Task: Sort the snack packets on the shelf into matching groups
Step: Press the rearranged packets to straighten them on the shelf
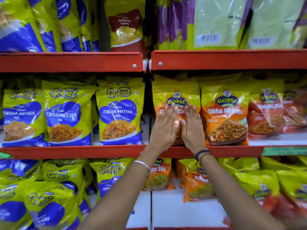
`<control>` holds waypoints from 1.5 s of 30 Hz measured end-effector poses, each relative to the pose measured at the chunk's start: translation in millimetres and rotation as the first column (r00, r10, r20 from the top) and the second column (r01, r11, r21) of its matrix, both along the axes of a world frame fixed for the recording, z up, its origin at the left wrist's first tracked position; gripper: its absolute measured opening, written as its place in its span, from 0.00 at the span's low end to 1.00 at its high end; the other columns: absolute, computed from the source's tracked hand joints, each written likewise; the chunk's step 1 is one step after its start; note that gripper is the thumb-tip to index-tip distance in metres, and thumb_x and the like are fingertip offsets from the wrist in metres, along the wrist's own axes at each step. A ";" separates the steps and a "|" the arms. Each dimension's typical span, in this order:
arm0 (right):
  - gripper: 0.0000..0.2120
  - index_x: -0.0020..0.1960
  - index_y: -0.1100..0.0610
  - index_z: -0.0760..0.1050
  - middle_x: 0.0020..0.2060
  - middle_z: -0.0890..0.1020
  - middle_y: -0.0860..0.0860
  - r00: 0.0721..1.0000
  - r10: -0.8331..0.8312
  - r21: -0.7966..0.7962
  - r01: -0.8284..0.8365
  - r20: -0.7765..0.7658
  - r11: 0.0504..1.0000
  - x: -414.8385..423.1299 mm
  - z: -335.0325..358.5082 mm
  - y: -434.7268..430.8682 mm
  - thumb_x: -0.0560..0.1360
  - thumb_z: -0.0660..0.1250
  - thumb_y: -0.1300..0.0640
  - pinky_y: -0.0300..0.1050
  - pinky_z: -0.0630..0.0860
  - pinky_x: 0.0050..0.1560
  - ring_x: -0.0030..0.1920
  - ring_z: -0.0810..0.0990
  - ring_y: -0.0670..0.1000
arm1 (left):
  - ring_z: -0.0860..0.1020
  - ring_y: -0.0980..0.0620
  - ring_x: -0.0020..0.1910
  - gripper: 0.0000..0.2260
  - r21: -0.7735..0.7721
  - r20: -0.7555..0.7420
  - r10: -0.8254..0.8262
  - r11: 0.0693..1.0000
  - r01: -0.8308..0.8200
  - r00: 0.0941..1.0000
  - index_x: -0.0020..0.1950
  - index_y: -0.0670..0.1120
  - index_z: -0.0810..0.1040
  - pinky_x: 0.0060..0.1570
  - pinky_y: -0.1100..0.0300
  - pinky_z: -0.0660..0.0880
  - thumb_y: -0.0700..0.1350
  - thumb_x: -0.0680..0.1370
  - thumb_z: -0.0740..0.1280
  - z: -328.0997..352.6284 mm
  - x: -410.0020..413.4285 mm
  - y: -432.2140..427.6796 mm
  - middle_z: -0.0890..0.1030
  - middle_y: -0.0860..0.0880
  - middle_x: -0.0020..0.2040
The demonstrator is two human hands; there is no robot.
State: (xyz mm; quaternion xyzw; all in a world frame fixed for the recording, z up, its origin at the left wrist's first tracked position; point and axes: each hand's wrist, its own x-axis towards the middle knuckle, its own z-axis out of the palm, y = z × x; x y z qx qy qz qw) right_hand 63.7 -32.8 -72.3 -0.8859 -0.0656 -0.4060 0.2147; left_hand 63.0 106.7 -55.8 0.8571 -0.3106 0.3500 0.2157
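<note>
Both my hands lie flat against an orange and yellow Gopal Tikha Mitha packet (pixel 176 90) standing on the middle shelf, just right of the shelf divider. My left hand (pixel 163 128) covers its left half and my right hand (pixel 192 128) its right half, fingers straight and together, gripping nothing. A matching orange Gopal packet (pixel 225 117) stands to the right, then red Gopal packets (pixel 265 113). Left of the divider stand three blue and yellow Gokul Tikha Mitha packets (pixel 118 113).
Red shelf edges (pixel 71 62) run across above and below the middle row. The top shelf holds blue Gokul packs, a maroon packet (pixel 127 27) and purple-green packs. The bottom shelf holds Gokul packets (pixel 61 176) at left, orange and red Gopal packets at right.
</note>
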 end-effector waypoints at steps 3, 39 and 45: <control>0.27 0.77 0.55 0.50 0.78 0.52 0.51 0.998 -0.004 -0.063 -0.001 -0.068 0.998 7.4 -11.0 -23.3 0.80 0.43 0.47 0.52 0.54 0.77 0.77 0.48 0.47 | 0.49 0.52 0.77 0.25 0.037 -0.052 0.109 0.994 -0.107 0.993 0.76 0.48 0.51 0.74 0.51 0.47 0.50 0.80 0.53 -18.0 13.5 -21.7 0.53 0.49 0.78; 0.21 0.68 0.62 0.66 0.66 0.73 0.60 0.987 -0.079 0.383 0.018 0.143 0.924 2.0 35.3 -205.6 0.81 0.55 0.51 0.50 0.65 0.68 0.68 0.69 0.57 | 0.69 0.41 0.65 0.16 -0.448 -0.069 0.089 0.887 -0.110 0.994 0.65 0.39 0.67 0.63 0.50 0.67 0.45 0.80 0.57 53.1 26.7 -174.2 0.72 0.37 0.64; 0.27 0.77 0.57 0.51 0.77 0.54 0.52 0.992 -0.079 -0.041 0.083 0.100 0.996 -0.7 -13.9 -180.1 0.80 0.47 0.50 0.45 0.43 0.76 0.77 0.42 0.42 | 0.45 0.54 0.77 0.25 -0.104 -0.028 0.091 0.990 -0.093 0.995 0.76 0.46 0.49 0.76 0.54 0.45 0.51 0.80 0.48 -12.6 7.7 -205.5 0.50 0.48 0.78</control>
